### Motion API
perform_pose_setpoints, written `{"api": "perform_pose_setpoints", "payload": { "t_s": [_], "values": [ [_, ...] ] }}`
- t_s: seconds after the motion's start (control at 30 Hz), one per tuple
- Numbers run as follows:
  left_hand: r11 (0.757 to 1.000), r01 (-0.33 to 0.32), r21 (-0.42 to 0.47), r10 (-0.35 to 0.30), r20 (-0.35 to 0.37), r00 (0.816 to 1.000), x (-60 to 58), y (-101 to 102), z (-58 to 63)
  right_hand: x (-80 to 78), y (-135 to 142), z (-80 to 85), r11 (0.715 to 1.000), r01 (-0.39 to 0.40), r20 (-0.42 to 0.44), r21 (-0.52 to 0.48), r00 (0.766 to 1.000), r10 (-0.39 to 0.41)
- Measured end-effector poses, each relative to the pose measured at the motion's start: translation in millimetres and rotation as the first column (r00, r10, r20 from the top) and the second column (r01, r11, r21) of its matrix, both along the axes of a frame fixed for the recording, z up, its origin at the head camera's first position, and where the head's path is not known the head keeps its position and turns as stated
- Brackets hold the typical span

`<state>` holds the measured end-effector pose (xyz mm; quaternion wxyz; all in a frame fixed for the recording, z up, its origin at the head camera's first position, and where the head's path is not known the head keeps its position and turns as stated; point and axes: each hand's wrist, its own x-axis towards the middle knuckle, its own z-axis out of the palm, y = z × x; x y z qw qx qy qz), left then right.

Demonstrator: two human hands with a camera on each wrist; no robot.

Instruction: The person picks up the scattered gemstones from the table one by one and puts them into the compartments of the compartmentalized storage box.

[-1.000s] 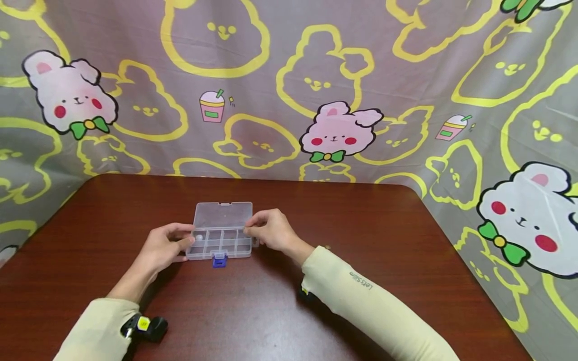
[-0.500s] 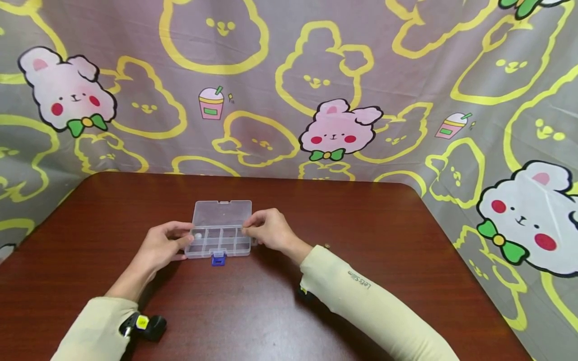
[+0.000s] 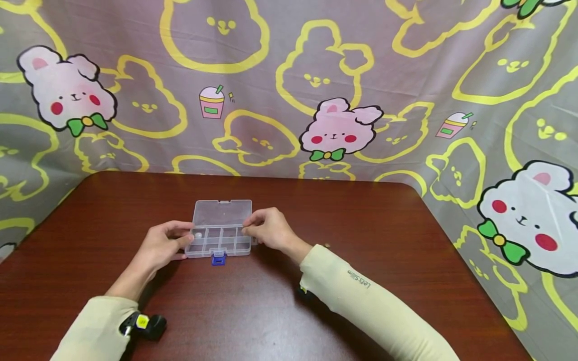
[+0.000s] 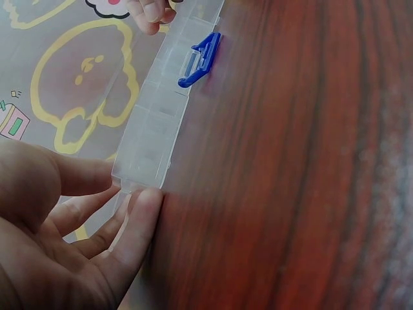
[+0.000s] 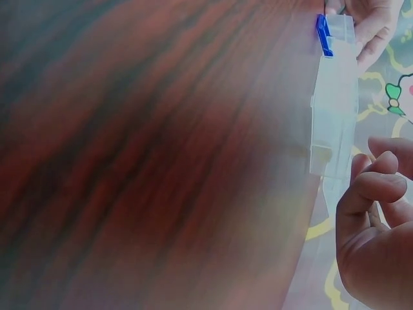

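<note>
Though the left hand (image 3: 166, 244) holds the plastic box (image 3: 198, 254) (right hand (image 3: 271, 229)? can't tell), tipping could spill its ball (image 3: 198, 235).

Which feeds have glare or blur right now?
Head: pale glare on the near table. Left wrist: table softens toward the picture's right edge, blue latch fairly crisp. Right wrist: table grain smeared and hazy, box washed out pale.

One clear compartment box (image 3: 196, 254); on its front, one blue latch (image 3: 219, 259); inside it, one white round piece (image 3: 198, 235); beside it, one left hand (image 3: 163, 246) and one right hand (image 3: 274, 230); beneath it, one wooden table (image 3: 271, 311).
</note>
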<state>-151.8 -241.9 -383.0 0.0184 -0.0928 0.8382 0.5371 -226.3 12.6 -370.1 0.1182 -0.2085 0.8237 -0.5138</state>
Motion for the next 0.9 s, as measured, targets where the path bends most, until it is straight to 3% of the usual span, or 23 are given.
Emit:
{"api": "perform_pose_setpoints", "payload": {
  "t_s": [0.9],
  "values": [
    [1.000,0.015,0.007,-0.015,-0.007,1.000,-0.7,-1.2,-1.2,2.3,38.4,0.5,0.999,0.028,-0.028,0.034,0.999,-0.027]
  ]
}}
